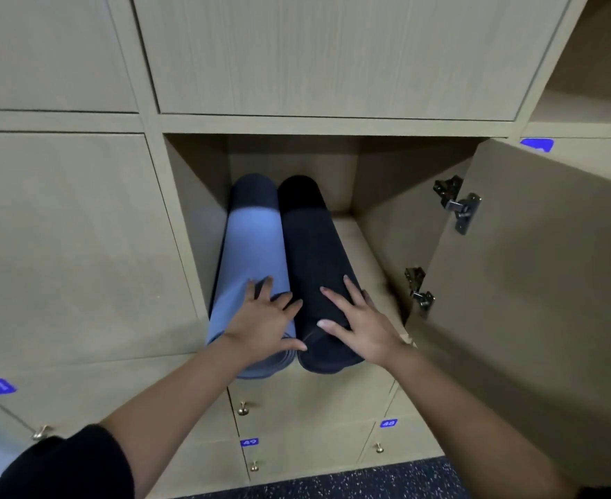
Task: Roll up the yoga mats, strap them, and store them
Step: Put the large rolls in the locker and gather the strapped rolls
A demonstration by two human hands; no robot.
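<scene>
An open locker compartment [196,196], its door [534,264] swung out to the right, holds two rolled mats side by side and touching, near ends jutting out: a light blue mat [250,246] left, a navy mat [314,246] right. The left hand [260,322] and right hand [358,325] lie flat, fingers straight, one per roll. The rolls look soft and grippy, so pushing the near ends seems best.
</scene>
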